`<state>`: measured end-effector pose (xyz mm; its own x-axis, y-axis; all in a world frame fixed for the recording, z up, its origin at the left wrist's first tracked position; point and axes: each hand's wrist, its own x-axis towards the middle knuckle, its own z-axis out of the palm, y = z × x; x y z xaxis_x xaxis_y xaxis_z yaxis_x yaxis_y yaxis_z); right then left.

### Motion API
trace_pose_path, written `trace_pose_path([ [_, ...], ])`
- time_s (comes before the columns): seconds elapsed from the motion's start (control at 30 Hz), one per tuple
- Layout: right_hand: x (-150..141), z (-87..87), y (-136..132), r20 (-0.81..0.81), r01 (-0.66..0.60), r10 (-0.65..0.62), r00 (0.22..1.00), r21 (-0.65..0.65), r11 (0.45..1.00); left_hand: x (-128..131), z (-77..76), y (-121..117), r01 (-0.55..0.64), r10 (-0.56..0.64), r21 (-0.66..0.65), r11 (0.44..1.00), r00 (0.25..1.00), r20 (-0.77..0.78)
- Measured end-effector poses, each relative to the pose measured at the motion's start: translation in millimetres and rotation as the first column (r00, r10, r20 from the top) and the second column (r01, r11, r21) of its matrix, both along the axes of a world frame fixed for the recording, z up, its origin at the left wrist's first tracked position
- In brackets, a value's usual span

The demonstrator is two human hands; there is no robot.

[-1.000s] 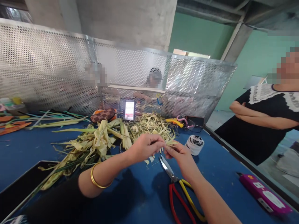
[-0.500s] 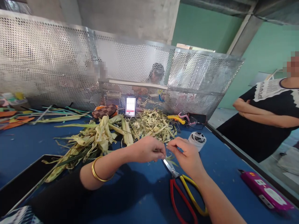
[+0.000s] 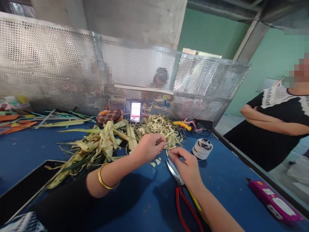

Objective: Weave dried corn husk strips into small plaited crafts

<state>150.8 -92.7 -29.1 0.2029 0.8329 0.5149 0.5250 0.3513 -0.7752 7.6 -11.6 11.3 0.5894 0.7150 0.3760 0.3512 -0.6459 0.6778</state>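
My left hand (image 3: pixel 149 147), below a gold bangle, is raised over the table with thumb and fingers pinched together. My right hand (image 3: pixel 187 166) pinches close to it, fingertips apart from the left ones. Whatever lies in either pinch is too small to make out. Scissors (image 3: pixel 175 174) with one red and one yellow handle lie under my right hand and wrist, which partly cover them. Small pale husk scraps (image 3: pixel 156 161) rest on the blue table below my left hand. Beyond the hands are a heap of shredded husk (image 3: pixel 161 127) and larger dried corn husks (image 3: pixel 106 138).
A spool of white thread (image 3: pixel 202 149) stands to the right. A purple box (image 3: pixel 274 199) lies near the table's right edge. A phone (image 3: pixel 135 111) leans upright behind the husks, before a perforated metal screen (image 3: pixel 137 58). A person (image 3: pixel 272 129) with folded arms stands at right.
My hands have moved apart, the left one up and away, the right one slightly left and down. Pale scraps now show on the table below the left hand.
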Motion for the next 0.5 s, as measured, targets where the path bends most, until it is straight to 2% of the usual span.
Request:
trace_pose_path([
  [0.07, 2.7, 6.0, -4.5, 0.263, 0.045, -0.075, 0.962, 0.118, 0.992, -1.6, 0.0, -0.2, 0.047, -0.032, 0.1, 0.994, 0.989, -0.144],
  [0.1, 5.1, 9.3, -6.0, 0.344, 0.034, -0.083, 0.935, 0.146, 0.989, -2.8, 0.5, -0.3, 0.114, -0.091, 0.098, 0.989, 0.974, -0.207],
  [0.17, 10.7, 14.9, -7.0, 0.375, -0.026, -0.016, 0.927, 0.108, 0.994, -6.3, 2.9, 0.2, 0.285, -0.292, -0.064, 0.956, 0.918, -0.268],
  [0.2, 13.3, 16.5, -6.5, 0.323, -0.068, 0.048, 0.945, 0.05, 0.996, -8.3, 4.7, 0.7, 0.362, -0.403, -0.196, 0.911, 0.881, -0.249],
  [0.27, 16.6, 16.7, -4.0, 0.085, -0.168, 0.177, 0.98, -0.102, 0.98, -11.8, 8.5, 2.3, 0.459, -0.559, -0.44, 0.772, 0.82, -0.126],
  [0.33, 16.0, 13.7, -0.5, -0.251, -0.286, 0.234, 0.939, -0.194, 0.938, -13.1, 11.0, 3.5, 0.499, -0.576, -0.546, 0.673, 0.816, 0.037],
  [0.4, 11.3, 9.0, 2.8, -0.534, -0.373, 0.223, 0.816, -0.19, 0.908, -11.1, 10.6, 3.3, 0.506, -0.493, -0.557, 0.659, 0.849, 0.189],
  [0.47, 3.9, 4.5, 5.3, -0.695, -0.383, 0.181, 0.696, -0.145, 0.912, -6.3, 7.4, 1.9, 0.456, -0.355, -0.544, 0.704, 0.89, 0.287],
  [0.5, -0.1, 2.5, 5.9, -0.733, -0.363, 0.154, 0.663, -0.135, 0.922, -3.4, 4.9, 1.0, 0.404, -0.279, -0.541, 0.738, 0.912, 0.302],
])
